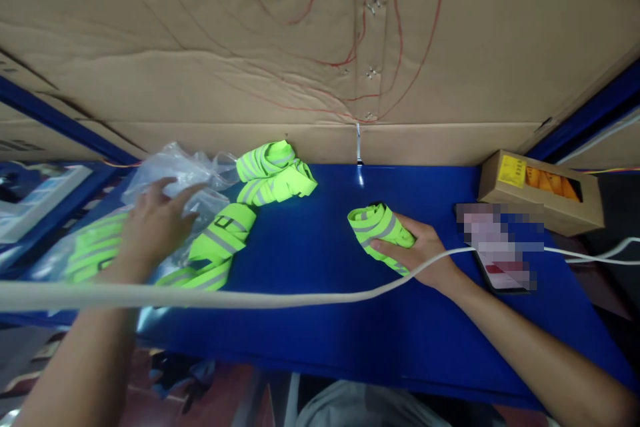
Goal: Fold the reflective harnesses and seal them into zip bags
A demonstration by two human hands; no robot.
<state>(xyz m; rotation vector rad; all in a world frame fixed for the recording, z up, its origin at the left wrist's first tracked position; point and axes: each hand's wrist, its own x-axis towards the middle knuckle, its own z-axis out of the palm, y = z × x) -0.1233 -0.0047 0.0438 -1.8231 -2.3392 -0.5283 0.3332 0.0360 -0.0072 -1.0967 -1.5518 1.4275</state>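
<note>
Cardboard wall (200, 87): rises behind the work area, marked with red curving lines.
Blue tabletop (320, 320): runs across the view below the wall, with bare blue between the two hands.
Rolled band (373, 223): neon yellow-green with grey stripes, right of centre; its long axis slants from far left to near right, the near end running into the right palm.
Right hand (425, 253): closed around this roll, thumb on the near side, fingers mostly hidden behind it.
Left hand (155, 223): fingers spread, palm down, over clear plastic bags (173, 163); whether it touches them, I cannot tell.
Between the hands: the roll lies well to the right of the left hand, across the gap; the right hand is the nearer one, already on it.
Loose bundles: a far bundle (275, 173) and a near bundle (223, 237) of the same striped material lie just right of the left hand; a bagged bundle (95, 247) shows beside its wrist.
White cable (300, 300): crosses in front of both arms.
Right edge: phone (495, 243), screen blurred, near an open-windowed carton (540, 207) with orange contents.
</note>
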